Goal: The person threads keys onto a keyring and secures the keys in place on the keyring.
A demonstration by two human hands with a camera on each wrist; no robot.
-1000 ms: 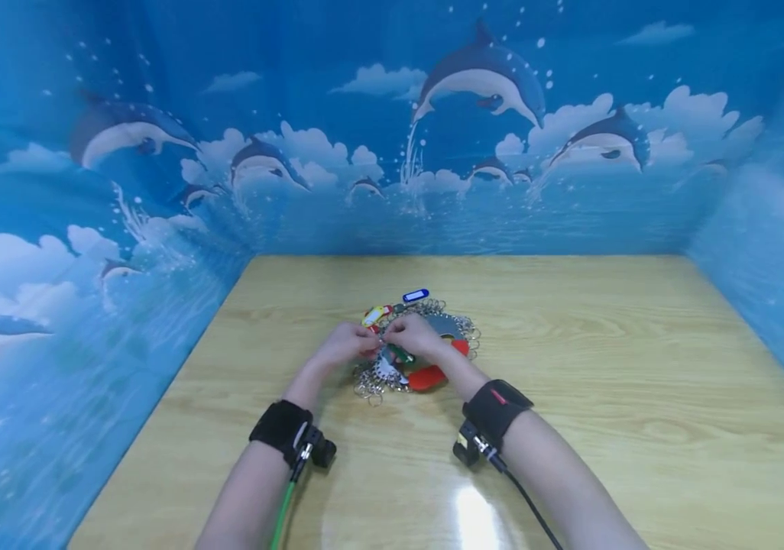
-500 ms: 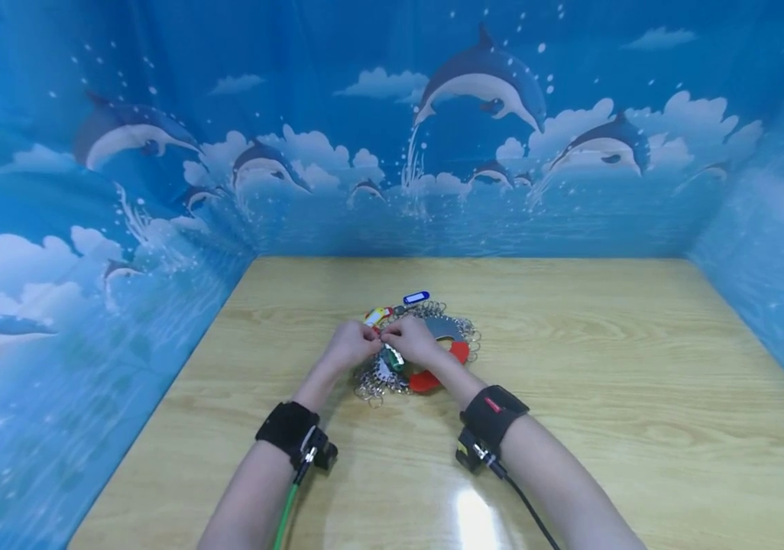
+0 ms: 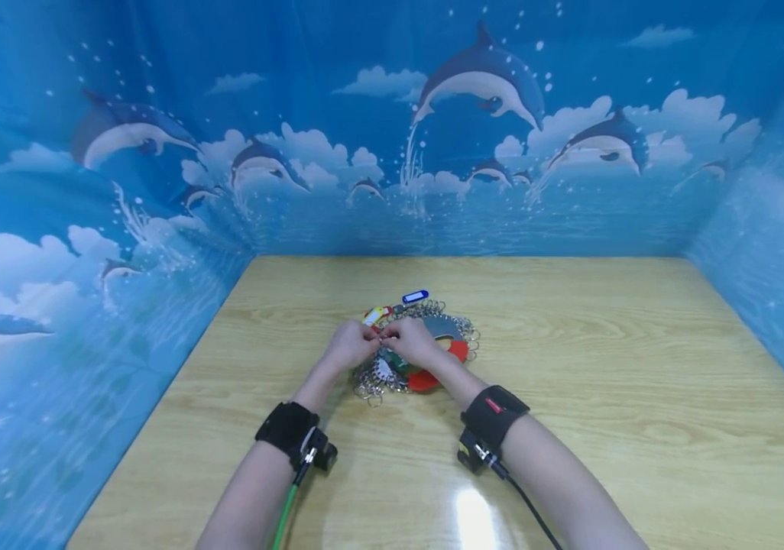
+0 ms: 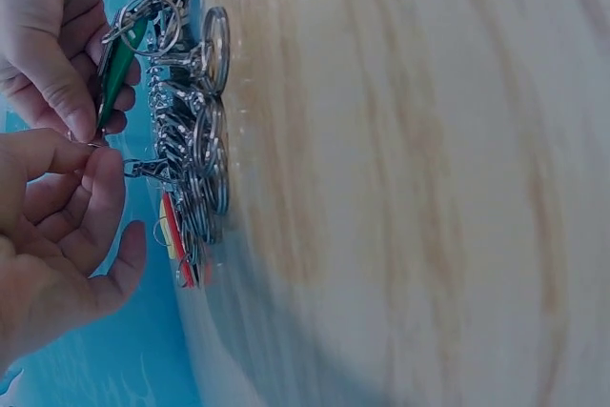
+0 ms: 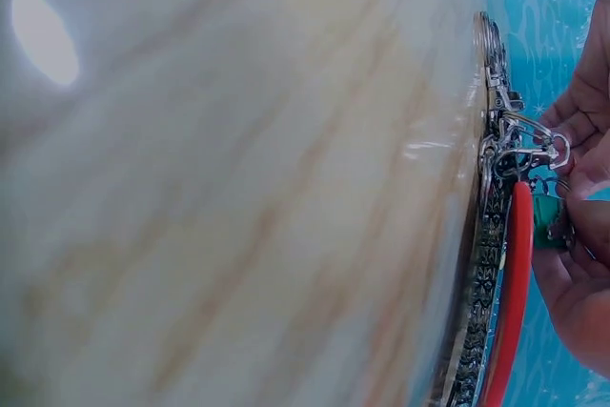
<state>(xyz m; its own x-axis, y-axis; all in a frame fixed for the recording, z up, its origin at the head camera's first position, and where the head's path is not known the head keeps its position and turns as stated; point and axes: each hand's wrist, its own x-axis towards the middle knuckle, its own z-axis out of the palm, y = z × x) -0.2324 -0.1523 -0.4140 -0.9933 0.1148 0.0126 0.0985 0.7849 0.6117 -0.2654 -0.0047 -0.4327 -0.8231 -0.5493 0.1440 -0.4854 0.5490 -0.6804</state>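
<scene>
Both hands meet fingertip to fingertip over a cluster of metal key rings [image 3: 380, 388] on the table. My left hand [image 3: 351, 345] pinches a thin metal piece between thumb and forefinger, partly hidden by the fingertips. Opposite it, my right hand [image 3: 411, 340] holds a green key tag [image 4: 120, 69], and its thumb and forefinger pinch close to the left fingertips. A loose-looking metal ring [image 4: 164, 26] overlaps the tag's upper end in the left wrist view. In the right wrist view the green tag shows under the right fingers, beside a red curved strip [image 5: 515, 293].
A grey curved plate [image 3: 442, 327] fringed with key rings lies partly under the right hand. Yellow [image 3: 374, 315] and blue [image 3: 416, 296] key tags lie at its far side. The wooden table [image 3: 605, 382] is bordered by a dolphin-print backdrop [image 3: 337, 214].
The left hand has shifted slightly and its fingertips have come closer to the right ones. The green tag has turned beneath the right hand.
</scene>
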